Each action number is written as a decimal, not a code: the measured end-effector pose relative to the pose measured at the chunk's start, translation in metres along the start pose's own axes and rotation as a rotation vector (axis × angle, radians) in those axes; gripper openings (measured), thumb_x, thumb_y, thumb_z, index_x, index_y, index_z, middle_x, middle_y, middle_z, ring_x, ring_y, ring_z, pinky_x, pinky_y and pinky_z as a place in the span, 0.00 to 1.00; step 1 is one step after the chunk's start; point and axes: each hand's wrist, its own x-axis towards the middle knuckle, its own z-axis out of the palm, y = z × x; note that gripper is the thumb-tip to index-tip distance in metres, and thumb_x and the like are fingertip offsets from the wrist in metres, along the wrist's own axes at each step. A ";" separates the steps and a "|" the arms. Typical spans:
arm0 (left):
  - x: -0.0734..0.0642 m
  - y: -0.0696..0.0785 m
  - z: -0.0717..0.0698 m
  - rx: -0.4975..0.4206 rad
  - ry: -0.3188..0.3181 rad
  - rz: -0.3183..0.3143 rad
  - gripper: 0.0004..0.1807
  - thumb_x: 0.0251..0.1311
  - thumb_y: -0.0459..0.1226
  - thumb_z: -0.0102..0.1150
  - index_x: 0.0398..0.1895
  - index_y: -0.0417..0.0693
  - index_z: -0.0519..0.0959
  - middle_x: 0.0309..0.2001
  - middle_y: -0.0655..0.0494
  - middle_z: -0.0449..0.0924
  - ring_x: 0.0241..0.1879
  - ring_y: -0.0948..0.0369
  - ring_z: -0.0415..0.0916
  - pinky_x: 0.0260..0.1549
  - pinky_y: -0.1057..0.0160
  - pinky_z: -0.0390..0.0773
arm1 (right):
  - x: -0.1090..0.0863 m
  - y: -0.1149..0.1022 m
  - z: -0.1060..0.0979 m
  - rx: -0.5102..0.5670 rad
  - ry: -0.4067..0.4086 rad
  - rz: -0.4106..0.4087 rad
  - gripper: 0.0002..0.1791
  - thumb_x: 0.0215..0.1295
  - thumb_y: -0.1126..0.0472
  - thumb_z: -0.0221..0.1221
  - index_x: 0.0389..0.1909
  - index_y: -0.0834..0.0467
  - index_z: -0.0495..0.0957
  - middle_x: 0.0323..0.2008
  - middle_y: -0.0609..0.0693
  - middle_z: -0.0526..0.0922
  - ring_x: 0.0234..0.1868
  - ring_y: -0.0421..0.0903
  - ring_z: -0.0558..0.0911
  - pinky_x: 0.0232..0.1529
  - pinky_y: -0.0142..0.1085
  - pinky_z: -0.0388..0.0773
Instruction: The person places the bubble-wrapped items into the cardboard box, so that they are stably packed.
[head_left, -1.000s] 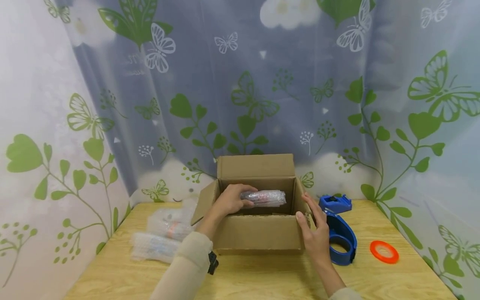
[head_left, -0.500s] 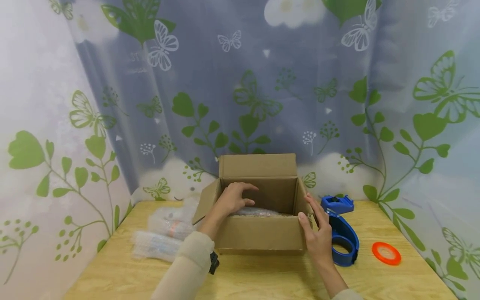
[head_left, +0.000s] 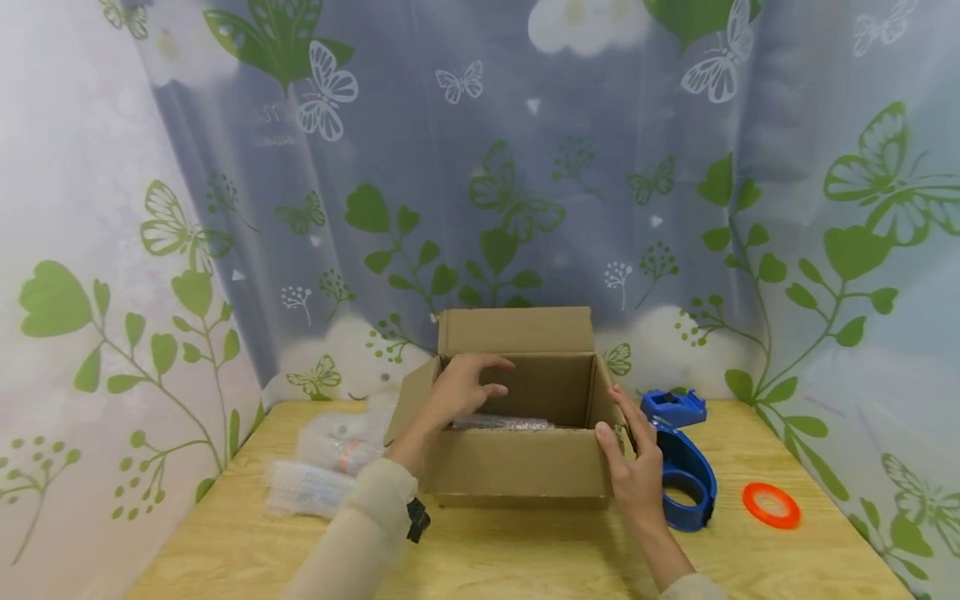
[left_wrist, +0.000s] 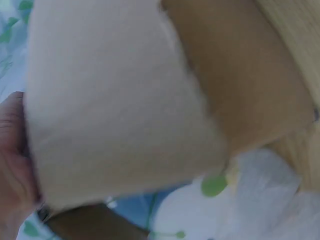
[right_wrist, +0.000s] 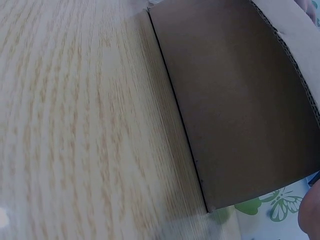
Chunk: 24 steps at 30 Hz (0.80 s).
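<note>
An open cardboard box (head_left: 517, 463) stands on the table, its flaps folded outward. Inside, only the top of a bubble-wrapped package (head_left: 513, 423) shows above the front edge. My left hand (head_left: 467, 390) reaches over the box's left side, fingers apart and loosely bent above the package, holding nothing. In the left wrist view that hand (left_wrist: 14, 165) appears at the left edge beside the cardboard flap (left_wrist: 125, 100). My right hand (head_left: 636, 462) grips the box's right front corner, thumb toward the front flap and fingers along the right side.
Left of the box lie more bubble-wrapped packages (head_left: 307, 488). On the right are a blue tape dispenser (head_left: 690, 483), a smaller blue dispenser (head_left: 673, 408) behind it and an orange ring-shaped roll (head_left: 771, 505). A printed curtain (head_left: 525, 183) hangs behind the wooden table (head_left: 525, 550).
My left hand has let go of the bubble-wrapped package, which has dropped lower into the box. That hand has since shifted slightly left. The right hand keeps its grip on the box.
</note>
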 end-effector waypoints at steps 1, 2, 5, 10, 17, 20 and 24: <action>-0.002 -0.001 -0.006 -0.010 0.003 0.007 0.23 0.66 0.37 0.69 0.64 0.47 0.82 0.65 0.49 0.80 0.68 0.47 0.73 0.69 0.47 0.72 | 0.000 0.000 0.001 0.000 -0.002 0.001 0.29 0.73 0.66 0.62 0.72 0.49 0.75 0.74 0.44 0.72 0.77 0.47 0.63 0.74 0.57 0.59; -0.004 -0.001 -0.013 -0.023 0.004 0.019 0.23 0.66 0.37 0.69 0.64 0.46 0.81 0.65 0.49 0.80 0.69 0.48 0.73 0.69 0.47 0.72 | 0.000 0.000 0.002 0.000 -0.005 0.002 0.29 0.73 0.66 0.62 0.73 0.49 0.75 0.74 0.44 0.72 0.77 0.47 0.63 0.74 0.58 0.59; -0.012 -0.005 -0.035 -0.038 0.000 0.038 0.24 0.67 0.38 0.69 0.66 0.47 0.80 0.66 0.50 0.80 0.69 0.48 0.72 0.70 0.46 0.70 | 0.000 -0.002 0.003 -0.002 -0.013 0.004 0.29 0.73 0.66 0.62 0.73 0.49 0.74 0.74 0.45 0.72 0.77 0.46 0.62 0.74 0.59 0.58; -0.034 -0.018 -0.071 -0.019 0.024 0.029 0.25 0.67 0.38 0.69 0.67 0.48 0.80 0.65 0.49 0.80 0.69 0.46 0.72 0.67 0.41 0.72 | 0.000 -0.003 0.002 0.008 -0.005 0.013 0.29 0.72 0.66 0.63 0.72 0.48 0.75 0.74 0.45 0.72 0.77 0.50 0.63 0.74 0.61 0.57; -0.066 -0.051 -0.109 0.051 0.086 0.001 0.24 0.66 0.37 0.69 0.65 0.47 0.81 0.65 0.47 0.81 0.65 0.44 0.75 0.62 0.41 0.76 | -0.001 -0.001 -0.001 -0.001 0.020 0.007 0.29 0.70 0.68 0.63 0.71 0.50 0.76 0.73 0.48 0.73 0.75 0.43 0.65 0.73 0.59 0.58; -0.085 -0.066 -0.120 0.082 0.087 -0.023 0.23 0.68 0.37 0.68 0.65 0.45 0.80 0.64 0.44 0.80 0.64 0.42 0.75 0.62 0.39 0.76 | -0.001 -0.001 -0.001 -0.003 0.020 0.002 0.29 0.70 0.68 0.64 0.71 0.50 0.76 0.73 0.46 0.74 0.75 0.44 0.66 0.72 0.59 0.59; -0.111 -0.081 -0.134 0.129 0.085 -0.069 0.22 0.68 0.36 0.68 0.64 0.42 0.81 0.63 0.40 0.80 0.62 0.38 0.76 0.60 0.36 0.76 | 0.000 -0.001 0.001 0.002 0.003 0.000 0.29 0.71 0.67 0.64 0.71 0.49 0.76 0.73 0.44 0.73 0.76 0.46 0.64 0.72 0.60 0.59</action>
